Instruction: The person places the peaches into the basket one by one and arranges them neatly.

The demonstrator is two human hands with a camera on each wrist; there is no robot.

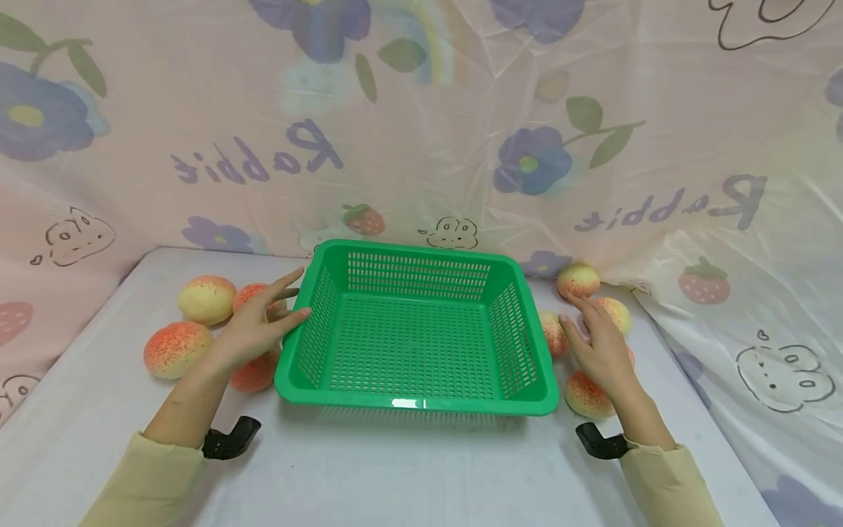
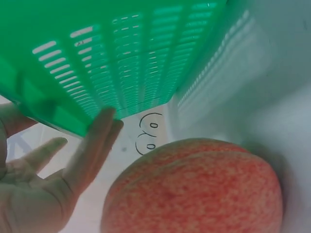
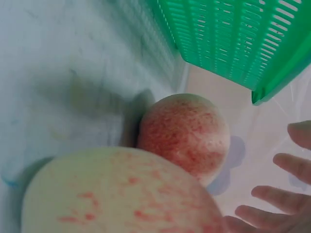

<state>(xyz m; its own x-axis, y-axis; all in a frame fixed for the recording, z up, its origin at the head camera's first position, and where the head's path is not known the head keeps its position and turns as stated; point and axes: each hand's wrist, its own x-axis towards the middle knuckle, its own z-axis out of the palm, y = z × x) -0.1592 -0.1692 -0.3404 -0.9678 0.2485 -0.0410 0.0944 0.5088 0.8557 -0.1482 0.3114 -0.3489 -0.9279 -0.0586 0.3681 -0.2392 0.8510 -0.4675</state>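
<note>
An empty green plastic basket (image 1: 415, 401) with slotted walls stands upright on the table. At its left rim is my left hand (image 1: 253, 326), fingers extended and spread; its thumb meets the rim in the head view, though firm contact is unclear. Beneath that hand, a red peach (image 2: 194, 189) lies beside the basket wall. My right hand (image 1: 601, 350) hovers over the peaches right of the basket, fingers spread and holding nothing. A speckled peach (image 3: 183, 138) and a paler peach (image 3: 116, 194) lie below it. Whether its fingertips touch the rear peach (image 1: 578, 280) cannot be told.
Left of the basket lie more peaches, among them a yellow one (image 1: 207, 300) and an orange one (image 1: 178, 350). Another yellow peach (image 1: 615, 315) is at the right. A patterned curtain (image 1: 421, 146) rises behind the white table (image 1: 395, 476).
</note>
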